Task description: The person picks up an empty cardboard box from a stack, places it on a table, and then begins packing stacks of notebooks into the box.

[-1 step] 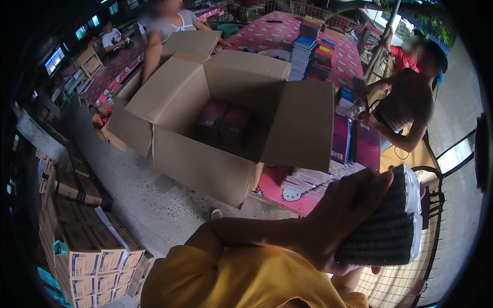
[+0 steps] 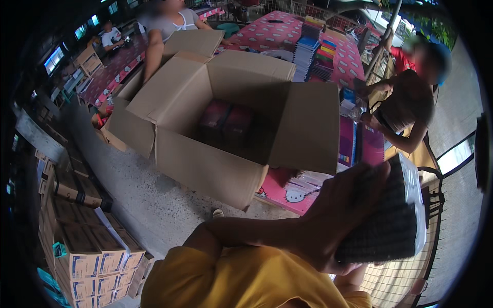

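Observation:
A thick bundle of spiral notebooks (image 2: 380, 226), wrapped in clear plastic with its dark coil edges towards me, is tilted at my right side. My left hand (image 2: 334, 215) reaches across my body and grips the bundle's near left side. Below and behind it is my right hand (image 2: 352, 269), mostly hidden by the bundle; a little of it shows at the lower edge. Left of the bundle stands a large open cardboard box (image 2: 210, 169), flaps spread. Dark red-purple packs (image 2: 226, 120) sit side by side on its bottom.
Notebook stacks (image 2: 304, 59) stand on a pink patterned table (image 2: 272, 31). A person (image 2: 411, 102) works at its right side; another person (image 2: 174, 23) reaches into a box behind mine. Stacked cartons (image 2: 97, 256) are at lower left. A wire-mesh rack (image 2: 411, 256) stands at my right.
The view has shifted slightly, so the open box sits a little further right. The bundle has risen slightly in both hands. The person at right has turned their head.

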`<state>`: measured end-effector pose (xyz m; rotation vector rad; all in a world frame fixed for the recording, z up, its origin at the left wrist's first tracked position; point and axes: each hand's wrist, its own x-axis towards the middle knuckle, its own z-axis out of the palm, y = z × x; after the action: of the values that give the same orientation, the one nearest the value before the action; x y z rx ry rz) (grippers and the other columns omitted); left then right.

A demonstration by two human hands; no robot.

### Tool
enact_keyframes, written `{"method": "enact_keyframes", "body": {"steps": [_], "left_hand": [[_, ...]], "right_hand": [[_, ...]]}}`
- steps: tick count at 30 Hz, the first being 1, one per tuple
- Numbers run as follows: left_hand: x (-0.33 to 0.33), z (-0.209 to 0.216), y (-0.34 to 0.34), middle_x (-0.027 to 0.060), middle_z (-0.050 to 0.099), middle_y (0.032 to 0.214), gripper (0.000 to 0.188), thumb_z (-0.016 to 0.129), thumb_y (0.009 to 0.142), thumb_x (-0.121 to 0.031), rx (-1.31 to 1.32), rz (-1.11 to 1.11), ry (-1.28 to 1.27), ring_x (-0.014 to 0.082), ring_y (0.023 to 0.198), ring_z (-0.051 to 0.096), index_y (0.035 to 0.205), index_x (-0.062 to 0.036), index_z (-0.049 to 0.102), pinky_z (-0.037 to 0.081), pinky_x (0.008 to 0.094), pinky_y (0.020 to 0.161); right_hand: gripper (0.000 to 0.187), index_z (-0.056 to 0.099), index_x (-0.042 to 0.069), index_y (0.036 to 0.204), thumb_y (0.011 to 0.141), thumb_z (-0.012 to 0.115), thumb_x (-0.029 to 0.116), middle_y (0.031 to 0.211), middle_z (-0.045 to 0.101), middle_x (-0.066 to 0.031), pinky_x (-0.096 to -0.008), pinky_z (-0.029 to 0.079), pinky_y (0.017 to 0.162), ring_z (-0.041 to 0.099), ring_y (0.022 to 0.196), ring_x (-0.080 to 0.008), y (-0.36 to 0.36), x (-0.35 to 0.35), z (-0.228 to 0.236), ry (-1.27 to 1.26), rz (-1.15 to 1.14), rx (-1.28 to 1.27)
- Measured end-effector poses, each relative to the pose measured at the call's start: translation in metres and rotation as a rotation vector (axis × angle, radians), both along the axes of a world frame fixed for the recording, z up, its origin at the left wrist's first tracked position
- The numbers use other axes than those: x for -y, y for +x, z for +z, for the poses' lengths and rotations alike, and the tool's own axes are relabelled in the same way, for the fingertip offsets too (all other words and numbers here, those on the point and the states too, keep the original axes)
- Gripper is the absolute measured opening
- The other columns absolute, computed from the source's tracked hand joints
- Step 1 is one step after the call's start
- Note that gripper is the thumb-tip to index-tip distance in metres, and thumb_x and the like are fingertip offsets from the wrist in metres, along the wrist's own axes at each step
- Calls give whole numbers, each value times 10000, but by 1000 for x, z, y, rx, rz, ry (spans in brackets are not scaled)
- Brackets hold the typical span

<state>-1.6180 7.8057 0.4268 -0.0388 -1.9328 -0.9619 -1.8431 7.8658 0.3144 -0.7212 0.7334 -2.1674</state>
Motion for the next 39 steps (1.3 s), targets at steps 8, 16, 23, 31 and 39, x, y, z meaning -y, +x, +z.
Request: {"method": "enact_keyframes", "body": {"steps": [8, 16, 23, 31, 39], "left_hand": [[137, -28, 202, 233, -18, 1537, 1257, 753, 699, -529, -264, 343, 427, 377, 1424, 41, 1487, -2, -72, 75, 521, 1130], [190, -138, 348, 268, -10, 1524, 1094, 696, 777, -457, 81, 1004, 139, 412, 1409, 85, 1491, -4, 2, 132, 538, 1117], [201, -177, 375, 284, 0, 1500, 1099, 730, 749, -442, -7, 809, 190, 389, 1395, 96, 1477, 14, 47, 193, 502, 1099], [213, -177, 372, 304, 104, 1453, 845, 660, 790, -433, 85, 945, -149, 468, 1320, 175, 1419, -81, 219, 273, 556, 1034], [200, -168, 361, 289, 275, 1370, 667, 634, 863, -360, -112, 1052, 124, 470, 1165, 376, 1418, -189, 306, 433, 531, 925]], "right_hand": [[497, 579, 54, 1120, 759, 633, 392, 1067, 609, -121, -417, 499, 868, 608, 983, -259, 192, 162, 81, 344, 393, -121], [548, 557, 51, 1175, 746, 672, 373, 1071, 643, -140, -461, 491, 913, 629, 978, -289, 318, 308, 5, 900, 905, 202], [548, 571, 43, 1172, 761, 646, 397, 1127, 637, -160, -470, 448, 969, 615, 1006, -333, 349, 324, -59, 1109, 925, 483], [637, 465, 67, 1310, 799, 696, 369, 1275, 553, -123, -437, 363, 1059, 498, 1206, -276, 372, 322, -109, 1134, 947, 244], [748, 433, 10, 1335, 823, 681, 494, 1330, 507, -153, -457, 393, 1041, 488, 1219, -300, 378, 325, -75, 1212, 761, -126]]}}
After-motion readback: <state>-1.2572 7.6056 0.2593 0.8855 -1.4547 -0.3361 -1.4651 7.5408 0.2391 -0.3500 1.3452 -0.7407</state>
